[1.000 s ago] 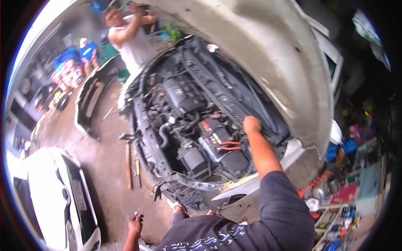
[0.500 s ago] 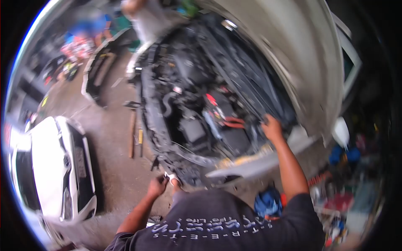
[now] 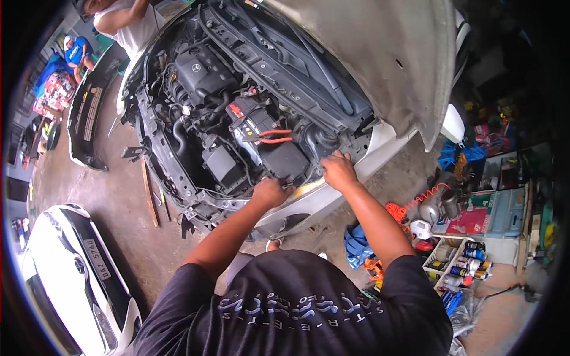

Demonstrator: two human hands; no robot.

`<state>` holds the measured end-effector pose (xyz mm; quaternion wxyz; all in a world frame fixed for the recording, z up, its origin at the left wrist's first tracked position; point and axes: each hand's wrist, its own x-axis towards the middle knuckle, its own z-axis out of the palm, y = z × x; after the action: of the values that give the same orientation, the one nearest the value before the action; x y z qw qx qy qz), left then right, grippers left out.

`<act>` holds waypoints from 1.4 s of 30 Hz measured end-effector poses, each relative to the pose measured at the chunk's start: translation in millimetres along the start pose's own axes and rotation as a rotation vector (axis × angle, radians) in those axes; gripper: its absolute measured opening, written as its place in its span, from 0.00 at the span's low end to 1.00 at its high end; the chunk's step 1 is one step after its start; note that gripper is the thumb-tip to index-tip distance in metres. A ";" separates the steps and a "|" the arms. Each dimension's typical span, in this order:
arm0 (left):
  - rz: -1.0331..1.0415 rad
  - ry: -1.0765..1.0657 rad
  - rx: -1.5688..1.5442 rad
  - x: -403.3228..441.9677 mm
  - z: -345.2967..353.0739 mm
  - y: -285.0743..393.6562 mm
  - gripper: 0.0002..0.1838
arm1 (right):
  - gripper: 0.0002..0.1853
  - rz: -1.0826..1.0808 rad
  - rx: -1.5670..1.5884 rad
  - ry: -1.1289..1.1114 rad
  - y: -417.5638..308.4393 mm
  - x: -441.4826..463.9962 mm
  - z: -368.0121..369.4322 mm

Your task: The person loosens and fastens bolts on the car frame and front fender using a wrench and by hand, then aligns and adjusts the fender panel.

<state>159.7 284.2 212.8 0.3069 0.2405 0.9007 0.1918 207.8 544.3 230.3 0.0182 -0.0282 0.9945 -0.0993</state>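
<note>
My left hand (image 3: 272, 192) is at the inner edge of the front fender (image 3: 297, 205), beside a black box (image 3: 224, 167) in the engine bay. Its fingers are curled; whatever they hold is hidden. Farther along the same fender, my right hand (image 3: 339, 170) has its fingers bent down at the inner edge, near the strut tower. I cannot make out what is under them. Pliers with orange handles (image 3: 276, 140) lie across the car battery (image 3: 252, 121), between the hands and the engine cover (image 3: 200, 70).
The raised hood (image 3: 386, 53) hangs over the right side. A co-worker (image 3: 127, 24) stands across the car; another person (image 3: 77, 52) sits farther back. A removed bumper (image 3: 89, 118) rests on the floor. A white car (image 3: 71, 267) is at left, a tray of bottles (image 3: 442, 261) at right.
My left hand has come up from low beside the car's front corner to the fender edge. My right hand has come nearer to it along the fender. The view has shifted and sharpened.
</note>
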 end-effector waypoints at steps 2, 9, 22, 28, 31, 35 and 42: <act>-0.040 -0.085 -0.015 20.6 10.2 -2.4 0.37 | 0.06 0.002 -0.069 -0.023 -3.4 3.2 1.0; -0.050 -0.309 -0.172 65.9 46.2 -41.1 0.48 | 0.07 0.085 -0.184 -0.171 -6.9 14.6 17.1; -0.034 -0.267 -0.210 56.0 41.0 -38.0 0.45 | 0.09 0.111 -0.290 -0.146 -15.9 21.5 29.1; -0.008 -0.282 -0.217 75.7 64.6 -46.5 0.50 | 0.09 0.188 -0.305 -0.207 -18.9 18.1 30.7; -0.006 -0.277 -0.202 77.3 65.9 -46.4 0.50 | 0.10 0.149 -0.402 -0.147 -11.9 17.1 44.8; -0.004 -0.241 -0.202 54.5 47.0 -40.9 0.50 | 0.12 0.154 -0.397 -0.206 -8.6 15.4 43.6; -0.127 -0.115 -0.046 -15.3 1.4 -70.4 0.51 | 0.15 0.141 -0.479 -0.221 -12.5 16.0 45.7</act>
<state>149.0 218.9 184.1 0.3751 0.1865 0.8903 0.1783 194.4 522.1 187.5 0.1263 0.0269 0.9811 0.1438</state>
